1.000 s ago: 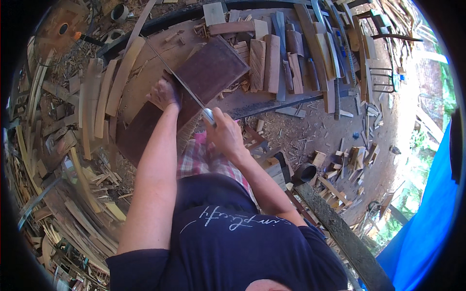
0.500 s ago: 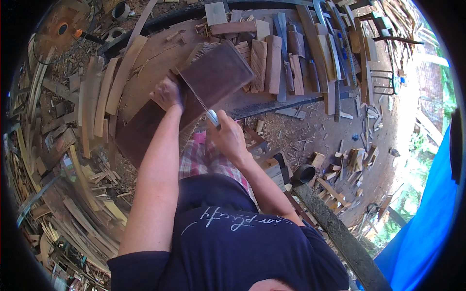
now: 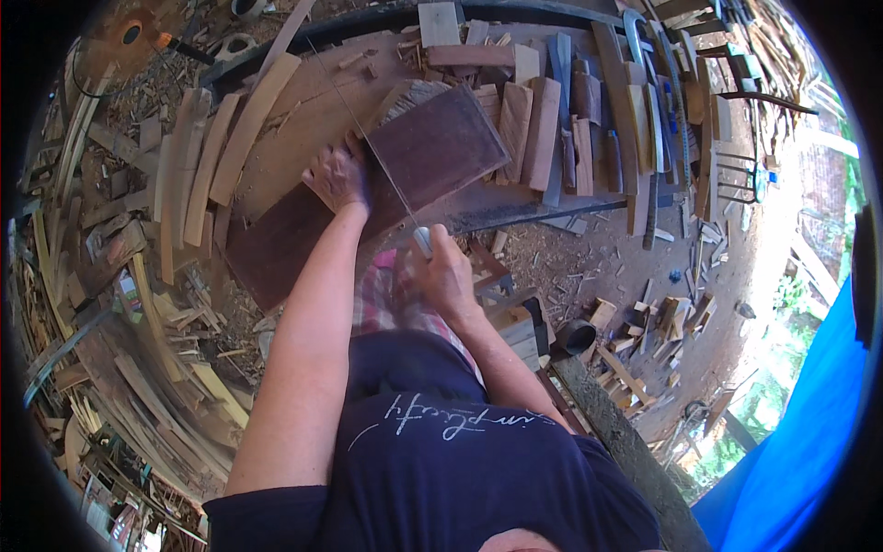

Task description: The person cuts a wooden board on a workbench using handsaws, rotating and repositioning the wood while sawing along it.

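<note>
A dark brown wooden board (image 3: 432, 138) lies slantwise in front of me, partly over a block of wood (image 3: 405, 99). My left hand (image 3: 338, 178) presses on it with the fingers bent over its far edge. My right hand (image 3: 448, 279) is closed round the pale handle (image 3: 422, 240) of a handsaw. Its thin blade (image 3: 391, 178) crosses the board just right of my left hand and reaches beyond the far edge. How deep the blade sits in the wood I cannot tell.
Wood pieces and tools line the low bench (image 3: 276, 147) ahead, with a curved-handled tool (image 3: 635, 28) among them. Long strips (image 3: 202, 175) lean at left. Offcuts (image 3: 635, 327) litter the ground at right, near a dark beam (image 3: 625, 451) and blue sheet (image 3: 782, 469).
The view has shifted, so the scene sits farther right. The saw handle is slightly nearer to me, and the blade now shows past the board's far edge. My left hand stays on the board.
</note>
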A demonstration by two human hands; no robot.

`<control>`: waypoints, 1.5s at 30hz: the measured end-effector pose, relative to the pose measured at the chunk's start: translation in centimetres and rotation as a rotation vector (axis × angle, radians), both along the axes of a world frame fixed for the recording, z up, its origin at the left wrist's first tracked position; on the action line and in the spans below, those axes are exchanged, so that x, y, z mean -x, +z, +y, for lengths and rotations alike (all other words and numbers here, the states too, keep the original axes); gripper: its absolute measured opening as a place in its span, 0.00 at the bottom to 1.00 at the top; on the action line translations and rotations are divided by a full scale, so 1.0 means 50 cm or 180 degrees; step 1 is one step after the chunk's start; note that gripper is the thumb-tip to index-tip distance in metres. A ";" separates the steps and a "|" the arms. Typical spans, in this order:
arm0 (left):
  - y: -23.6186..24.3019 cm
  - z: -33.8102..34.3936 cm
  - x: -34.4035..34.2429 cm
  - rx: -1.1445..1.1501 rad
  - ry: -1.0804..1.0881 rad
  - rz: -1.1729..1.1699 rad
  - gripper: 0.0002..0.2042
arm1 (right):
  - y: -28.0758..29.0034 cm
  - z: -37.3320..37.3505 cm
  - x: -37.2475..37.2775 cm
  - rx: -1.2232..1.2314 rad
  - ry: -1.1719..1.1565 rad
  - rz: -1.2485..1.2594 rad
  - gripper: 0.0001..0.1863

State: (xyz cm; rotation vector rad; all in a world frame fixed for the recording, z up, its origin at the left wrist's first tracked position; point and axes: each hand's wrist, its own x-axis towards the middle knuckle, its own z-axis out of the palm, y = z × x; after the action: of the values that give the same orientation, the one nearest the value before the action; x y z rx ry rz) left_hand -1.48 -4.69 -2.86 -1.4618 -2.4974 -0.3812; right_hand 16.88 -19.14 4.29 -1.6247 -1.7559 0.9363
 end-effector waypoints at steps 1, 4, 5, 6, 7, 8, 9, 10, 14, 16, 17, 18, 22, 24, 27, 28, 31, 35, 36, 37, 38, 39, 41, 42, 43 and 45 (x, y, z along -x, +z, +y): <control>0.003 0.001 0.002 0.0224 0.0032 -0.0129 0.19 | 0.028 -0.027 -0.023 0.0033 0.0129 -0.0152 0.12; 0.012 0.005 -0.003 0.0331 0.0085 -0.0239 0.21 | 0.127 -0.079 -0.079 0.0670 -0.0101 -0.0317 0.11; 0.013 0.005 -0.005 0.0372 0.0080 -0.0294 0.21 | 0.150 -0.083 -0.084 0.1098 -0.0129 -0.0622 0.10; 0.014 0.007 -0.005 0.0308 0.0040 -0.0306 0.22 | 0.159 -0.068 -0.078 0.0861 -0.0128 -0.0515 0.10; 0.014 0.003 -0.006 0.0179 -0.0031 -0.0281 0.23 | 0.163 -0.056 -0.068 0.0869 -0.0159 -0.0562 0.10; 0.015 0.004 -0.005 0.0267 -0.0006 -0.0318 0.23 | 0.153 -0.033 -0.052 0.0976 -0.0193 -0.0651 0.12; 0.016 0.002 -0.005 0.0367 -0.0008 -0.0317 0.22 | 0.133 -0.006 -0.028 0.0966 -0.0199 -0.0605 0.11; 0.017 0.002 -0.004 0.0475 0.0007 -0.0308 0.22 | 0.108 0.017 -0.008 0.0587 -0.0123 -0.0488 0.10; 0.029 0.005 -0.005 0.0354 -0.0006 -0.0259 0.22 | 0.065 0.016 -0.001 0.0118 0.0051 -0.0141 0.10; 0.032 0.006 -0.011 0.0440 0.0078 -0.0372 0.22 | 0.088 -0.027 -0.038 0.0258 -0.0034 -0.0202 0.10; 0.032 0.004 -0.013 0.0482 0.0127 -0.0417 0.22 | 0.106 -0.051 -0.057 0.0371 -0.0057 -0.0277 0.10; 0.031 0.006 -0.013 0.0436 0.0086 -0.0428 0.23 | 0.116 -0.056 -0.066 0.0737 -0.0090 -0.0460 0.11; 0.021 0.002 -0.005 0.0324 -0.0030 -0.0292 0.24 | 0.113 -0.015 -0.038 0.0579 -0.0156 -0.0314 0.09; 0.019 0.002 -0.001 0.0539 0.0008 -0.0315 0.24 | 0.080 0.031 0.001 0.0408 -0.0219 -0.0165 0.10; 0.024 0.005 -0.001 0.0583 0.0052 -0.0276 0.24 | 0.070 0.041 0.013 0.0370 -0.0200 -0.0083 0.10; 0.025 0.005 -0.004 0.0425 0.0045 -0.0317 0.24 | 0.077 0.024 0.000 0.0189 -0.0156 0.0069 0.11; 0.022 0.005 -0.009 0.0111 0.0037 -0.0344 0.24 | 0.125 -0.040 -0.054 0.0818 -0.0062 -0.0412 0.09; 0.007 -0.004 -0.006 0.0309 -0.0014 -0.0346 0.23 | 0.115 -0.037 -0.056 0.0921 -0.0220 -0.0346 0.09; 0.005 -0.005 -0.002 0.0177 -0.0067 -0.0288 0.22 | 0.093 -0.016 -0.038 0.0614 -0.0161 -0.0282 0.10; 0.007 -0.007 0.001 0.0033 -0.0122 -0.0213 0.21 | 0.064 0.005 -0.018 0.0321 -0.0048 -0.0163 0.10; 0.010 -0.007 0.003 0.0022 -0.0120 -0.0168 0.21 | 0.038 0.024 -0.002 0.0460 -0.0109 -0.0224 0.10; 0.016 -0.008 0.004 0.0425 -0.0040 -0.0252 0.19 | 0.016 0.035 0.013 0.0363 -0.0079 -0.0099 0.11; 0.026 -0.004 -0.010 0.0824 0.0011 -0.0393 0.18 | -0.011 0.042 0.025 0.0233 -0.0181 -0.0078 0.12; 0.032 -0.003 -0.018 0.0800 -0.0091 -0.0511 0.19 | -0.012 0.035 0.021 0.0401 -0.0039 -0.0062 0.12; 0.039 -0.005 -0.020 0.0657 -0.0230 -0.0538 0.19 | -0.007 0.026 0.016 0.0381 -0.0111 0.0121 0.12; 0.048 0.004 -0.024 0.0512 -0.0114 -0.0478 0.19 | 0.020 0.006 -0.003 0.0187 0.0014 0.0212 0.13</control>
State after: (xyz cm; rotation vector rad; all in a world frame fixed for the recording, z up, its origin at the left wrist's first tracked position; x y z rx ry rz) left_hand -0.29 -4.49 -0.46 -1.5944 -2.6783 -0.3134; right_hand 17.03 -18.86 5.30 -1.6077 -1.7025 1.0411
